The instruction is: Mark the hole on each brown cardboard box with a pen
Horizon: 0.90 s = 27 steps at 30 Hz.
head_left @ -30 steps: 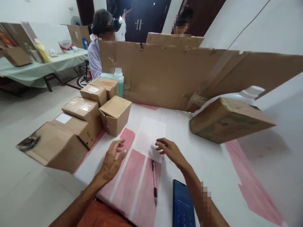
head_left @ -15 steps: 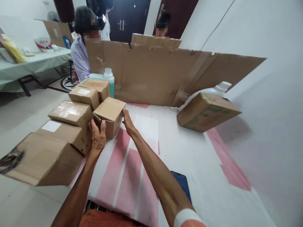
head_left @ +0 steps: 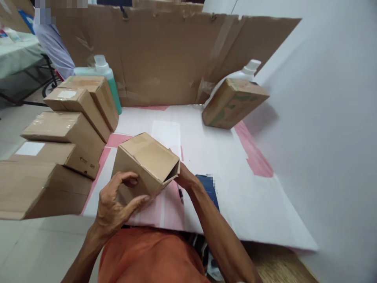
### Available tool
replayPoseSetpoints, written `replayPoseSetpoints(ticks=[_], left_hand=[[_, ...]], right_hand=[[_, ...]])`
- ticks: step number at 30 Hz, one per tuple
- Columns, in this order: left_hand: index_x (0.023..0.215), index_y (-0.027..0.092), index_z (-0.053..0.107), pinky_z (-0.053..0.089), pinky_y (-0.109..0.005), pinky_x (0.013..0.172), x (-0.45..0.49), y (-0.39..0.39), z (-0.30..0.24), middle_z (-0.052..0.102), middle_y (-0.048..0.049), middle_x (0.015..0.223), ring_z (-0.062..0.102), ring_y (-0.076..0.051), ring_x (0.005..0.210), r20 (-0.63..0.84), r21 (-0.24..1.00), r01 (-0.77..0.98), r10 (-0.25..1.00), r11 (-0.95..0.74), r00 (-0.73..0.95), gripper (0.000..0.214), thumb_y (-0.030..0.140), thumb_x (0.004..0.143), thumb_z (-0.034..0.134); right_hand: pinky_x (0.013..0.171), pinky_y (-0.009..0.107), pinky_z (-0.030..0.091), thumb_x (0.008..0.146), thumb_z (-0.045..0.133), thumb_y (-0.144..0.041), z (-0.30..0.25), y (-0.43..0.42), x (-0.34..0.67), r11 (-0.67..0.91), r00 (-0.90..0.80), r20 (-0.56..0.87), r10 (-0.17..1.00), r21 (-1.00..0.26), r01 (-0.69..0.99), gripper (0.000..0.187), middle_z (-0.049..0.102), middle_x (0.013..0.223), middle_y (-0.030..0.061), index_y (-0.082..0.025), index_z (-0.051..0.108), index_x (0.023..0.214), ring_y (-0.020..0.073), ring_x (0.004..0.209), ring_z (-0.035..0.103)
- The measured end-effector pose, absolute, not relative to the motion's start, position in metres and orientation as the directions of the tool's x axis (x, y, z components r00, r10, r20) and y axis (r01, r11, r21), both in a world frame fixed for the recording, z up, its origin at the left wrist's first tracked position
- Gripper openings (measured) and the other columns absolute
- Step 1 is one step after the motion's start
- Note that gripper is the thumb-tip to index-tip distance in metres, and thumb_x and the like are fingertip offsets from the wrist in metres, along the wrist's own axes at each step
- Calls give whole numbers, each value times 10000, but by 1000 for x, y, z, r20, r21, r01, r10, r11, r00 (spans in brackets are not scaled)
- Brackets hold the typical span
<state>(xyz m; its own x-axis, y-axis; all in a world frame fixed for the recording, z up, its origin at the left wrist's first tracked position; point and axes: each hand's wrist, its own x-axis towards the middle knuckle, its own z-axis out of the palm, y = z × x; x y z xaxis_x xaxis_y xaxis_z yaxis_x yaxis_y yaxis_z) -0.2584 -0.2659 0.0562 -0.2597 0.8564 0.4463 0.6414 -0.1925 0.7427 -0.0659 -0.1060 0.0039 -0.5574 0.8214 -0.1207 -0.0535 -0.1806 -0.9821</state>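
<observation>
A small brown cardboard box (head_left: 151,155) is tilted between my two hands, close to the table's front edge. One end of it gapes a little, with a flap standing out toward my right side. My left hand (head_left: 114,202) grips its near left side, thumb low and fingers curled against the cardboard. At the opposite end, my right hand (head_left: 187,177) holds the box, its fingers mostly hidden behind the flap. Just below that wrist lie a dark pen (head_left: 180,195) and a dark blue flat booklet or folder (head_left: 208,190).
Several brown boxes (head_left: 85,135) line the table's left side, ahead of a green liquid bottle (head_left: 114,88). A leaning box (head_left: 232,104) and a white bottle (head_left: 250,68) stand far right. A cardboard screen (head_left: 165,59) closes the back; a person's sleeve (head_left: 54,47) shows beyond it.
The small box has come from beside the left row toward me and turned, with both hands on it. My view has tilted down, and the pen now shows.
</observation>
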Motion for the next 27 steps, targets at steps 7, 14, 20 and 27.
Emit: replayPoseSetpoints(ticks=[7,14,20,27], left_hand=[[852,251,722,593,-313,705,-231,-301,52,755,-4,783,722,-193,723,332,834,535,894,-130,-300,218,431,899,835],[978,237,731,602,-297,802,-238,-322,33,746,-3,872,725,-174,809,324,881,465,830,-90,-454,266,455,884,852],[1386,243,595,570,-446,1091,-274,-292,18,660,-155,1436,648,-324,1350,309,926,360,783,-117,-540,878,789,747,845],[1425,199,652,567,-508,1111,-260,-276,14,736,-165,1378,683,-377,1332,209,944,311,926,-108,-313,802,816,914,639]], right_hand=[[1260,520,448,957,511,-913,45,-130,-34,-158,-648,-102,755,-987,-29,803,838,1110,60,-195,834,1118,318,1337,676],[1227,537,461,1014,313,-908,13,-174,-18,-89,-539,-20,842,-991,-102,893,767,1413,112,-241,756,1407,341,1470,603],[1347,592,305,755,841,-811,-12,-226,-7,20,-532,4,847,-1000,23,1276,286,1839,147,-287,272,1770,381,1687,310],[1333,636,332,666,1023,-552,-28,-240,-32,65,-352,21,936,-991,113,1367,510,1655,184,-267,257,1761,396,1599,429]])
